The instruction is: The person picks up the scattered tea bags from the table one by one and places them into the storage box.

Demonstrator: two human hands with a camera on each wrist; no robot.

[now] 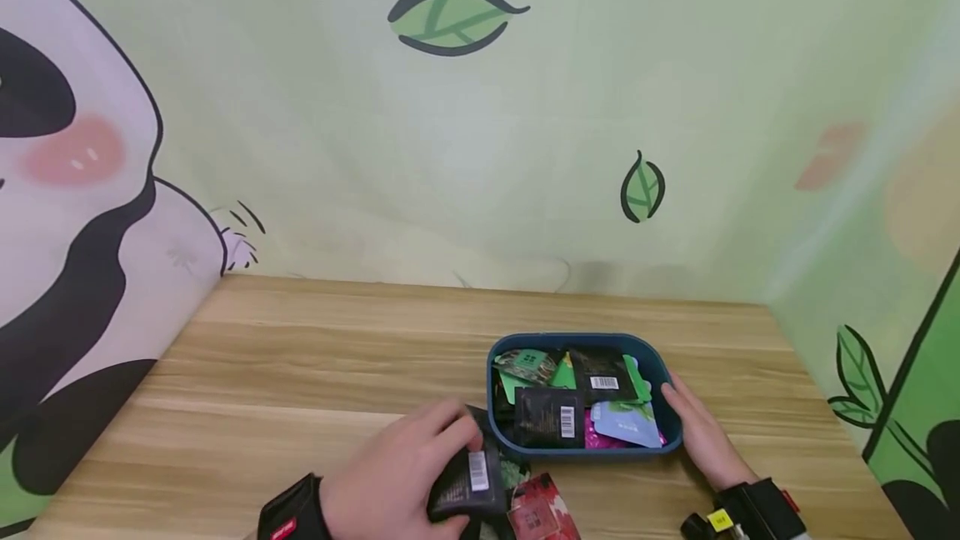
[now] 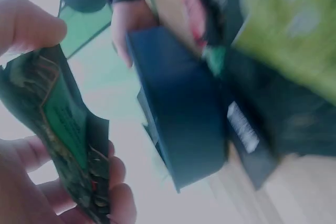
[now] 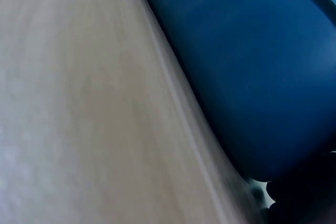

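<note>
A person's left hand (image 1: pixel 401 473) pinches a dark packet (image 1: pixel 491 490) between thumb and fingers above a wood-grain table (image 1: pixel 330 348), just off the near left corner of a blue container (image 1: pixel 585 453). A barcode faces the head camera; the left-wrist view shows a green panel on the packet in that hand. The right hand (image 1: pixel 703 436), its visible fingers extended, rests against the container's right end. The container sits nearer the table's right edge than its left, well apart from the back edge. Inside, two black packets (image 1: pixel 549 417) with barcodes lie among green packets (image 1: pixel 514 386), a light blue packet (image 1: pixel 627 423) and a pink packet (image 1: pixel 600 438). A red packet (image 1: pixel 542 511) lies on the near part of the table, beside the dark packet. The left-wrist view, blurred, also catches a yellow-green packet (image 2: pixel 294 24). Black bands (image 1: pixel 294 509) circle both wrists.
</note>
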